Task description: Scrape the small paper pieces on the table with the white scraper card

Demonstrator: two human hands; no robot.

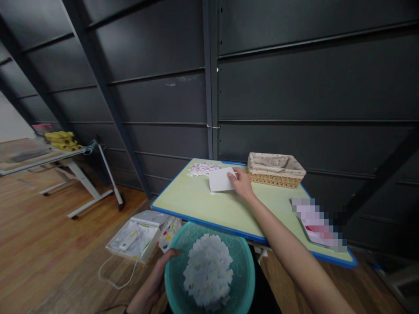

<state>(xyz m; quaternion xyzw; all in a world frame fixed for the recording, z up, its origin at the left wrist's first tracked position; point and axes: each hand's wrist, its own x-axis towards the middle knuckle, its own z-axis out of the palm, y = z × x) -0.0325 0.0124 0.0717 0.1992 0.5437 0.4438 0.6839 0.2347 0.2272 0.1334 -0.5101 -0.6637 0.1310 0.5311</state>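
My left hand grips the left rim of a teal plastic basket, held just below the table's front edge. Inside lies a heap of small white paper pieces. Over the table, my right hand pinches a white card at its right side, thumb on top. The card is tilted, its lower edge at or near the tabletop; I cannot tell if it touches. Behind it, to the left, is a spread of small white and reddish paper bits.
The pale green table has a blue edge. A lined wicker basket stands at its back right, a blurred-out flat item at its right. On the floor sits an open white box with a cable. Another table stands left.
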